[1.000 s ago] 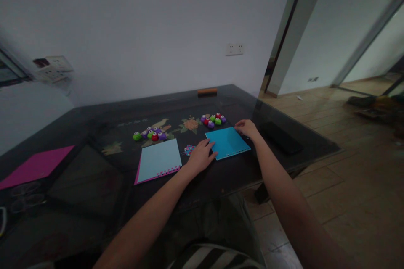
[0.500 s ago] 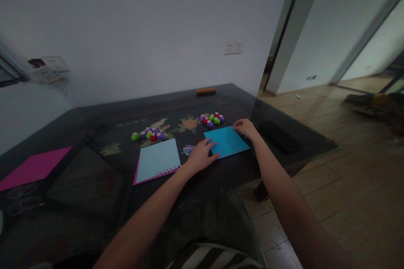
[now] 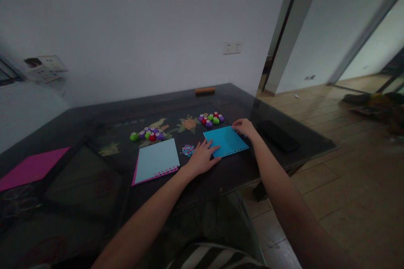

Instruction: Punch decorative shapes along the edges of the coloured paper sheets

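A bright blue sheet of paper [image 3: 225, 139] with a row of holes along its near edge lies flat on the dark table. My left hand [image 3: 202, 158] rests with spread fingers on its left side, fingertips and thumb touching the paper. At the sheet's far right corner, my right hand [image 3: 243, 127] has its thumb and fingers pinched together on the edge. Close to my left hand sits a small heap of pink, blue and white bits [image 3: 188, 150]. To the left lies a pale blue sheet [image 3: 158, 160] over a pink one, with holes and pink dots along its near edge.
Several coloured eyeball-like pieces stand in a left cluster [image 3: 148, 133] and a right cluster [image 3: 211, 119]. A black case-like object [image 3: 277, 135] lies right of my right arm. A pink sheet [image 3: 34, 169] is far left, and an orange-brown roll [image 3: 205, 91] lies by the wall.
My left hand's fingers have spread a little, and more of the small heap shows beside it. My right hand stays at the blue sheet's corner. The view has shifted slightly.
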Action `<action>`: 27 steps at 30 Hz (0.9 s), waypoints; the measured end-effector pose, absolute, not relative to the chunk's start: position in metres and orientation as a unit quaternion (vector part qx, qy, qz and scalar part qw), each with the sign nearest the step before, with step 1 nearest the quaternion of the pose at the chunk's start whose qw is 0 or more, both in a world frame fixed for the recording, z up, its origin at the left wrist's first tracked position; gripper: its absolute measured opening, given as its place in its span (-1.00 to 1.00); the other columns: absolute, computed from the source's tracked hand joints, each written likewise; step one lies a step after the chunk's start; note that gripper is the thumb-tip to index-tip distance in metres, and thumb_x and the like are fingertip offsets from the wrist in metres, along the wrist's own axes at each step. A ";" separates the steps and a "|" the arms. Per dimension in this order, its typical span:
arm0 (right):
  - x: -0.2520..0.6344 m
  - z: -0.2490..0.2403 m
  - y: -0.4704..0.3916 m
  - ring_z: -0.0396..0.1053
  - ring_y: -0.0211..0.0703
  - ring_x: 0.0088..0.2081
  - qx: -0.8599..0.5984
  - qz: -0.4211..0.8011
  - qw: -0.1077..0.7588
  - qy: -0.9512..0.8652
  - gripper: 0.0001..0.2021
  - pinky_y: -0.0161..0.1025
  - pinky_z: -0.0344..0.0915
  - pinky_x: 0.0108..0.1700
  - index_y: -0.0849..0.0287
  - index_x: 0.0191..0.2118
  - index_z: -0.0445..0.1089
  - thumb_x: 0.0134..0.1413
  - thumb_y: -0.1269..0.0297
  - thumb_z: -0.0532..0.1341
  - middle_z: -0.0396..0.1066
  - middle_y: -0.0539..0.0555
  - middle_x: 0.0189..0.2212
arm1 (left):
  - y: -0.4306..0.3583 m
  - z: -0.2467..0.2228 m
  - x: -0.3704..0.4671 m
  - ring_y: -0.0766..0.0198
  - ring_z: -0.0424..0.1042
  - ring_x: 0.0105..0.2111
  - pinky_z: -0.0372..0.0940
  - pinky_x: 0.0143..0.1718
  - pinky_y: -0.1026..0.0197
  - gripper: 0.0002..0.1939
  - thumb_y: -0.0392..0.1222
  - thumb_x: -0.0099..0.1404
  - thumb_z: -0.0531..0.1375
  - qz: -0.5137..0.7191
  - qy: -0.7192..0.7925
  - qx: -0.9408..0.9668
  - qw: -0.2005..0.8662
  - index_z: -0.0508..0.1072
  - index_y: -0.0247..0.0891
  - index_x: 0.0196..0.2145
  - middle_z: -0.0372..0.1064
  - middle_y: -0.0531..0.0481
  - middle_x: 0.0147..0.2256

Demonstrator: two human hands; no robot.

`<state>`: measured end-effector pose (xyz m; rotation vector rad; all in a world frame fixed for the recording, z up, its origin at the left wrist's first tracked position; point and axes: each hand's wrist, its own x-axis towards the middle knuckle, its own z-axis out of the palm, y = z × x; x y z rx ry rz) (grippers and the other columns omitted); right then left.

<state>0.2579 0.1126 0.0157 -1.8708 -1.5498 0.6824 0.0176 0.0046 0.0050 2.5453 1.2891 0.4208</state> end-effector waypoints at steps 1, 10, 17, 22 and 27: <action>0.258 0.015 0.113 0.35 -0.28 -0.57 -0.704 0.259 0.309 -0.585 -0.83 -0.34 0.26 -0.47 0.23 -0.35 0.47 -0.18 0.35 0.31 0.43 0.07 -0.55 | 0.005 0.004 0.018 -0.11 -0.10 0.22 -0.15 0.15 -0.22 -0.49 0.08 0.25 0.04 0.144 0.443 0.876 0.125 0.22 -0.08 0.12 -0.01 -0.21 0.22; 0.259 0.015 0.114 0.35 -0.27 -0.54 -0.702 0.268 0.318 -0.578 -0.84 -0.35 0.27 -0.45 0.22 -0.38 0.47 -0.21 0.37 0.33 0.43 0.07 -0.55 | 0.005 0.003 0.018 -0.08 -0.09 0.23 -0.15 0.16 -0.20 -0.50 0.06 0.26 0.03 0.134 0.446 0.878 0.112 0.20 -0.08 0.13 0.00 -0.18 0.21; 0.256 0.019 0.110 0.38 -0.24 -0.52 -0.712 0.260 0.303 -0.577 -0.83 -0.33 0.28 -0.40 0.25 -0.35 0.48 -0.18 0.35 0.32 0.44 0.09 -0.54 | 0.005 0.004 0.017 -0.09 -0.10 0.23 -0.15 0.16 -0.20 -0.48 0.07 0.26 0.03 0.129 0.446 0.878 0.111 0.18 -0.07 0.15 -0.01 -0.18 0.22; 0.257 0.021 0.109 0.41 -0.23 -0.46 -0.725 0.215 0.286 -0.588 -0.82 -0.34 0.28 -0.37 0.23 -0.31 0.48 -0.12 0.32 0.27 0.47 0.10 -0.46 | 0.003 0.012 0.016 -0.08 -0.11 0.23 -0.15 0.17 -0.17 -0.35 0.13 0.19 0.10 0.142 0.445 0.877 0.109 0.10 -0.09 0.19 -0.09 -0.19 0.24; 0.255 0.023 0.109 0.42 -0.15 -0.33 -0.719 0.145 0.298 -0.611 -0.83 -0.28 0.27 -0.28 0.20 -0.32 0.49 -0.06 0.27 0.22 0.48 0.13 -0.35 | -0.002 0.046 0.003 0.09 0.10 0.16 -0.01 0.16 -0.02 -0.53 0.01 0.25 0.07 0.221 0.405 0.882 0.099 0.24 -0.13 0.10 0.13 -0.12 0.16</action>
